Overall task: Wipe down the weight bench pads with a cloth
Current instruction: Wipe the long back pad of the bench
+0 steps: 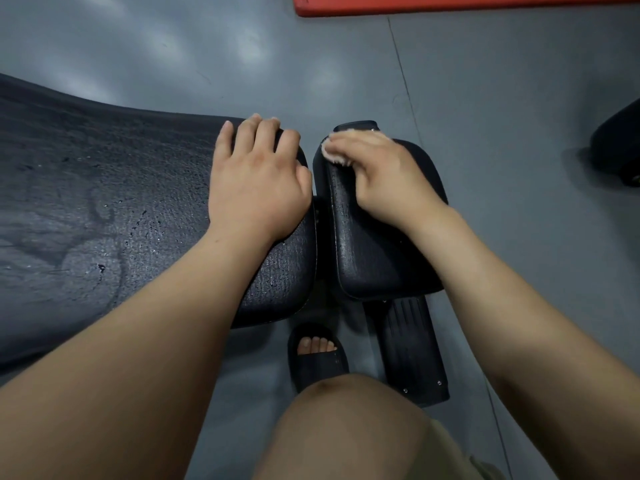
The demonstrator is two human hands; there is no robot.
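Observation:
A long black bench pad (104,202) stretches from the left edge to the middle, its surface wet with streaks and droplets. My left hand (258,178) rests flat on its right end, fingers draped over the far edge. A smaller black seat pad (367,244) sits just to the right, across a narrow gap. My right hand (377,168) presses a pale pink cloth (332,152) onto the far left part of the seat pad, fingers curled round it. Most of the cloth is hidden under the hand.
A black frame foot (405,348) of the bench lies on the grey floor below the seat pad. My foot in a black slipper (317,355) and my knee are beside it. A red mat (450,3) lies at the top edge, a dark object (620,147) at the right edge.

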